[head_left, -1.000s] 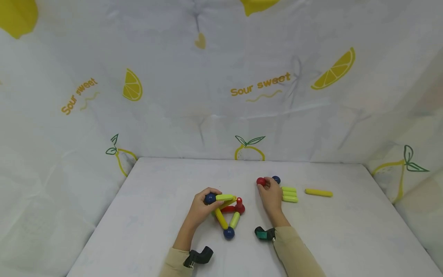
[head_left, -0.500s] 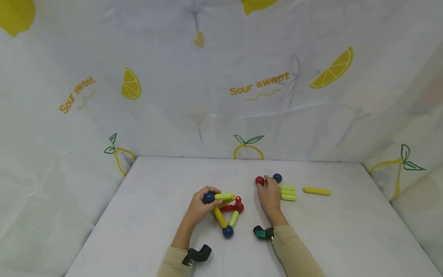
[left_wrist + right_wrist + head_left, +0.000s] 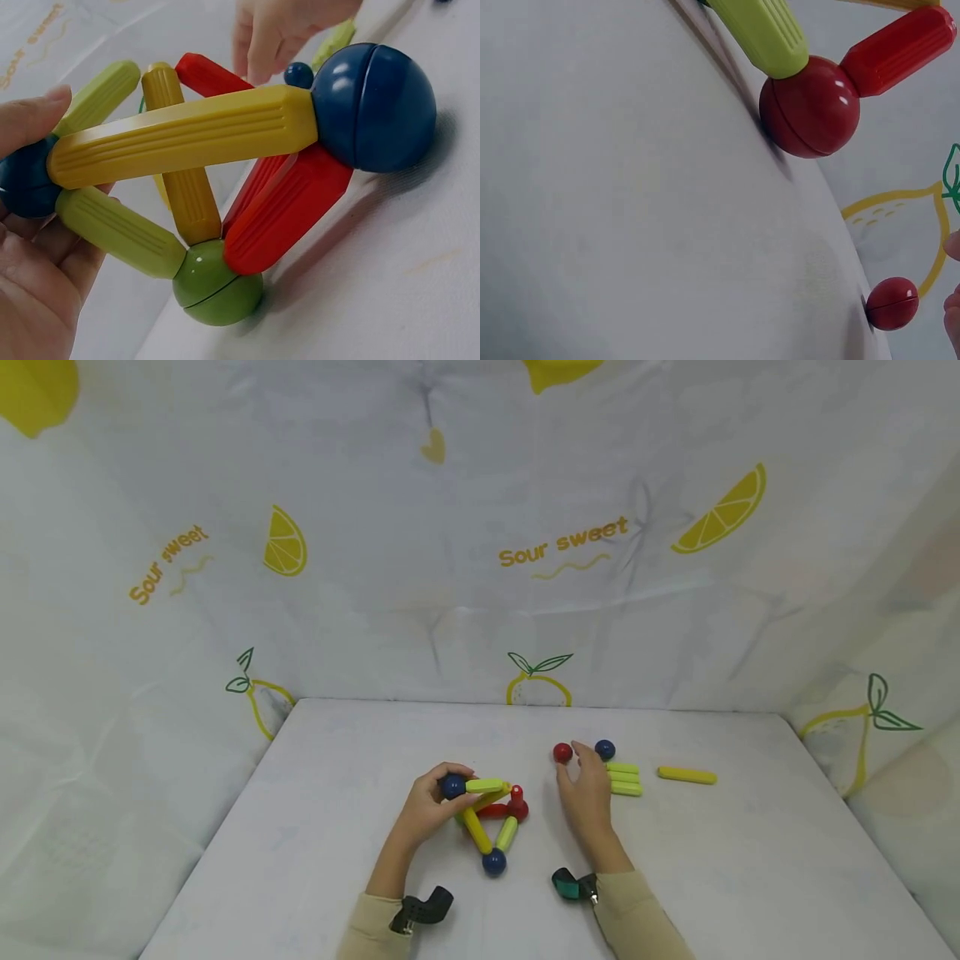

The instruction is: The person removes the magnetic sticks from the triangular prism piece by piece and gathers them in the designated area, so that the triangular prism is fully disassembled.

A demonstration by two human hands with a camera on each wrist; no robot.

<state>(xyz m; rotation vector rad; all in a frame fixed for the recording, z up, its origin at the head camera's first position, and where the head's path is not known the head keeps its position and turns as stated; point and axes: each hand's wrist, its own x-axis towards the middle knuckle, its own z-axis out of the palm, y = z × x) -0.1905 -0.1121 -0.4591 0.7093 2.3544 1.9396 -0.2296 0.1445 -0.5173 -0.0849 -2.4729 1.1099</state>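
My left hand (image 3: 432, 806) grips the upper blue ball (image 3: 453, 787) of a construction of magnetic sticks and balls. In the left wrist view, thumb and fingers lie about that blue ball (image 3: 30, 176). Yellow, lime and red sticks link it with a green ball (image 3: 217, 281) and another blue ball (image 3: 375, 105). A red ball (image 3: 518, 811) at the right corner carries an upright red stick (image 3: 517, 793). My right hand (image 3: 588, 793) is at the back of the table, thumb and forefinger apart, beside a loose red ball (image 3: 562, 752); it seems to hold nothing.
Right of my right hand lie a loose blue ball (image 3: 604, 749) and several lime sticks (image 3: 625, 779) side by side. Farther right is a single yellow stick (image 3: 687, 775). A lemon-print cloth (image 3: 465, 568) hangs behind the white table (image 3: 750, 860).
My right hand's fingers have come away from the red ball and the hand has drawn back slightly. The loose blue ball shows more fully. My left hand still holds the construction.
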